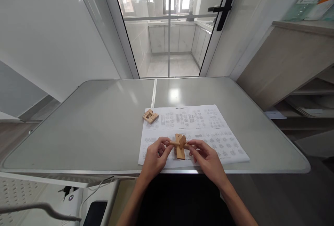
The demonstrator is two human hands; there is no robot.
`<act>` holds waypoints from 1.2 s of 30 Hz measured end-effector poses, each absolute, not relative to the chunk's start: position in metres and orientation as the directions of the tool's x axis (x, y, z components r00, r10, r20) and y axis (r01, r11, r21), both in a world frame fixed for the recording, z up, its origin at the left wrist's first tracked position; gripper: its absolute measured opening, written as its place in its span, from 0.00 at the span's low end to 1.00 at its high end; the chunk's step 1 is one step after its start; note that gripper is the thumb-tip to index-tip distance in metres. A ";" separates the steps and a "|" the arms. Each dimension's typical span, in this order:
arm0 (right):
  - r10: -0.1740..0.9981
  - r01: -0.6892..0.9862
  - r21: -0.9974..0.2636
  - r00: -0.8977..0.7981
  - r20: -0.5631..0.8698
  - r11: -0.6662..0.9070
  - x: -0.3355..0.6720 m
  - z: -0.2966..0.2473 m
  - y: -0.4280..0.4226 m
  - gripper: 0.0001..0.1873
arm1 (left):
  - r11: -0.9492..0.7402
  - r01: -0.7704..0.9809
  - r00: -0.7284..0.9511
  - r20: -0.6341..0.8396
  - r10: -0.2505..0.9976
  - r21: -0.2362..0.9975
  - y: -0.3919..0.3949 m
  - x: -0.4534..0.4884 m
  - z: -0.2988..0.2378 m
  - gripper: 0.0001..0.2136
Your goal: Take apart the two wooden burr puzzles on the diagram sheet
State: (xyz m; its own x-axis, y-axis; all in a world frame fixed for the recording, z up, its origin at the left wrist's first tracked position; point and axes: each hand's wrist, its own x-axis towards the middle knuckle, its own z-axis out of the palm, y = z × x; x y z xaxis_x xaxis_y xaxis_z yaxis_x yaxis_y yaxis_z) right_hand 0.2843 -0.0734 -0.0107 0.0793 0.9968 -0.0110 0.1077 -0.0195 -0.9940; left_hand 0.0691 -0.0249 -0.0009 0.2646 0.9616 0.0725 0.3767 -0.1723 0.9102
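Above a printed instruction sheet (pixel 208 121) I hold a wooden puzzle (pixel 180 153) made of flat pieces, one marked "2", crossed by a round rod. My left hand (pixel 158 153) pinches the rod's left end between thumb and fingers. At the other side, my right hand (pixel 205 156) has its fingertips closed on the puzzle's right end; exactly which part they grip is partly hidden. A second wooden block puzzle (pixel 150 116), squarish with a gap in its middle, lies on the sheet's far left corner.
The sheet lies on a grey folding table (pixel 78 132) with a metal-edged seam. A glass door (pixel 169 38) stands behind it. To the right is a wooden shelf (pixel 281 52). A phone (pixel 95 214) and a cable lie low at the left.
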 end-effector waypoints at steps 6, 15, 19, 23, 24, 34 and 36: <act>0.994 0.123 -0.992 0.110 0.002 -0.012 0.284 -0.007 -0.073 0.21 | -0.151 0.398 0.278 0.038 0.960 0.905 -0.026 0.069 0.001 0.11; 0.995 0.214 -0.976 0.081 0.054 0.036 0.282 -0.010 -0.071 0.18 | -0.115 0.382 0.274 0.007 0.962 0.917 -0.024 0.069 -0.002 0.11; 0.997 0.282 -0.957 0.032 0.071 0.059 0.281 -0.013 -0.070 0.16 | -0.135 0.407 0.252 0.031 0.967 0.904 -0.024 0.069 -0.002 0.11; 0.995 0.309 -0.947 0.010 0.100 0.092 0.281 -0.013 -0.070 0.14 | -0.218 0.369 0.278 0.117 0.954 0.903 -0.023 0.069 -0.001 0.10; 0.994 0.309 -0.946 0.004 0.108 0.102 0.282 -0.013 -0.071 0.13 | -0.233 0.349 0.284 0.134 0.949 0.908 -0.023 0.069 0.000 0.10; 0.991 0.264 -0.956 -0.056 0.121 0.131 0.284 -0.014 -0.070 0.11 | -0.132 0.330 0.492 -0.051 0.869 0.935 -0.027 0.064 0.007 0.49; 0.992 0.246 -0.961 -0.055 0.115 0.125 0.284 -0.014 -0.071 0.11 | -0.134 0.331 0.501 -0.054 0.864 0.934 -0.027 0.063 0.007 0.49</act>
State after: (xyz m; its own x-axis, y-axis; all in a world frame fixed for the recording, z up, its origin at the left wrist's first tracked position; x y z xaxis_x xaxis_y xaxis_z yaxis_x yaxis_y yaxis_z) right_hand 0.2841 -0.0707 -0.0140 -0.0554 0.9919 0.1145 0.2461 0.1247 -0.9612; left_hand 0.0634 -0.0272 0.0073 0.5012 0.8637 -0.0535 0.3310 -0.1343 0.9340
